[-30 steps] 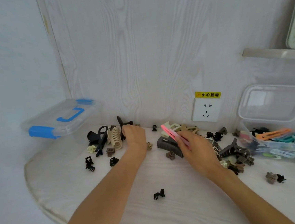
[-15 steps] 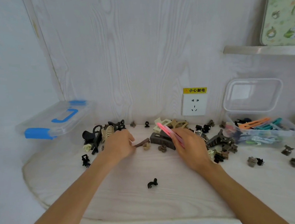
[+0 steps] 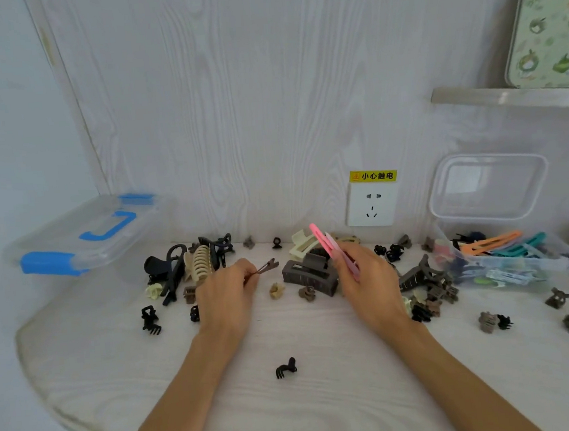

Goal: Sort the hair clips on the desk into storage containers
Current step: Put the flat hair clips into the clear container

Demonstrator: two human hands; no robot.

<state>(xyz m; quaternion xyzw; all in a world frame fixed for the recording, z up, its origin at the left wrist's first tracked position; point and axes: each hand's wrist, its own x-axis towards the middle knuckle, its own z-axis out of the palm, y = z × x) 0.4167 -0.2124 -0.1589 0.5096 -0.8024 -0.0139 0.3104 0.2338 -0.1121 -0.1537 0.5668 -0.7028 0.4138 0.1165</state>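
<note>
Pink flat hair clips (image 3: 334, 255) are pinched in the right hand (image 3: 371, 283) at frame centre; the left hand (image 3: 226, 297) pinches a slim brown clip (image 3: 267, 267) just above the tabletop (image 3: 327, 400). Sorting appears partly done: the open clear container (image 3: 521, 263) at right already holds orange, teal and other flat clips, its lid (image 3: 487, 185) leaning on the wall behind. Most claw clips remain loose, in a dark pile (image 3: 184, 268) at centre left and a scatter at right. The blue-latched container (image 3: 82, 238) at left is closed.
</note>
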